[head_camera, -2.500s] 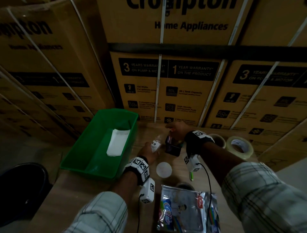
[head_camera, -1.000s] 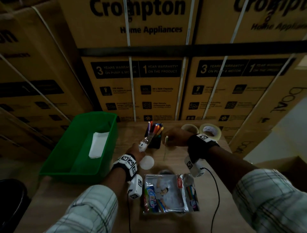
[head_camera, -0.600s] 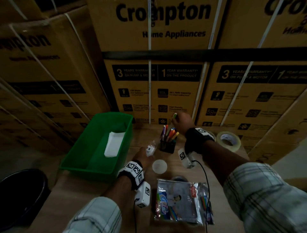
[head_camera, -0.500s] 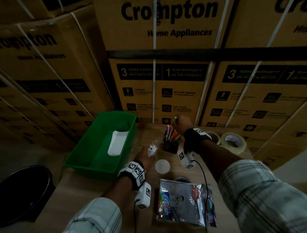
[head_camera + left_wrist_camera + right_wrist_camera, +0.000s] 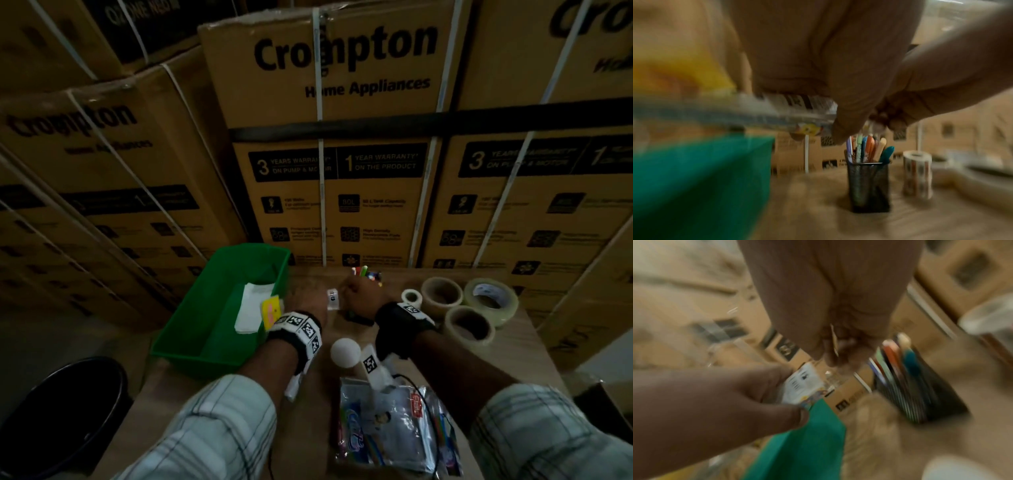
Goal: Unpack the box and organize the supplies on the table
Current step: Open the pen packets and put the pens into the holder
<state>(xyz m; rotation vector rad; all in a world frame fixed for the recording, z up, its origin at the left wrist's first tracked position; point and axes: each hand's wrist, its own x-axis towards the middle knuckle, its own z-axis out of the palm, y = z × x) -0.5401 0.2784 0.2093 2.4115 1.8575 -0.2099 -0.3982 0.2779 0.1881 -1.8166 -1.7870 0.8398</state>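
Note:
My left hand grips a clear plastic packet with a white label at one end and a yellow card at the other, held over the table beside the green tray. My right hand has curled fingers that pinch the packet's label end, just in front of the black mesh pen holder full of coloured pens. In the left wrist view the packet runs blurred under my palm. What lies inside it cannot be made out.
White paper lies in the green tray. Several tape rolls and a small roll stand at the right. A white round lid and a bag of supplies lie near me. Stacked cartons wall the far edge; a black bin stands lower left.
My right hand has left the top of the pen holder and come down to the packet in my left hand. The left hand has shifted towards the tray, and the yellow card shows.

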